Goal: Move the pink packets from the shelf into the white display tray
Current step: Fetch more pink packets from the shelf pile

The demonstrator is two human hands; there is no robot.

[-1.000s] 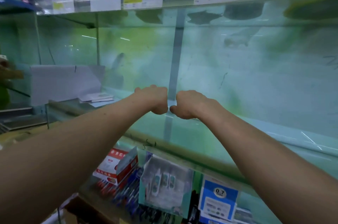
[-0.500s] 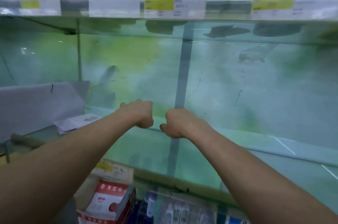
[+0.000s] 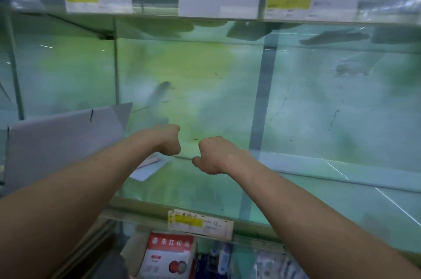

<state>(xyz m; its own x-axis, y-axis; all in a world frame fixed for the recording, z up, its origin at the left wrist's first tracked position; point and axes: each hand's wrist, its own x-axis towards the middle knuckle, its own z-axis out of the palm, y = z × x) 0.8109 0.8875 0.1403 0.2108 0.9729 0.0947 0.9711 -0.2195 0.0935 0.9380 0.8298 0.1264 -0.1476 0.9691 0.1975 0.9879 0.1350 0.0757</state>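
Both arms reach deep over the green-tinted glass shelf (image 3: pixel 193 190). The left hand (image 3: pixel 168 142) and the right hand (image 3: pixel 214 155) are each curled into a fist, near one another but apart, and nothing shows inside either of them. No pink packets are visible around the fists, and I cannot find the white display tray. A pale grey folded board (image 3: pixel 63 142) stands outward of the left hand, and flat white paper sheets (image 3: pixel 145 170) lie just below that wrist. I think the danger is a blind reach: the knuckles may hit the glass behind, or the left forearm may sweep the papers away.
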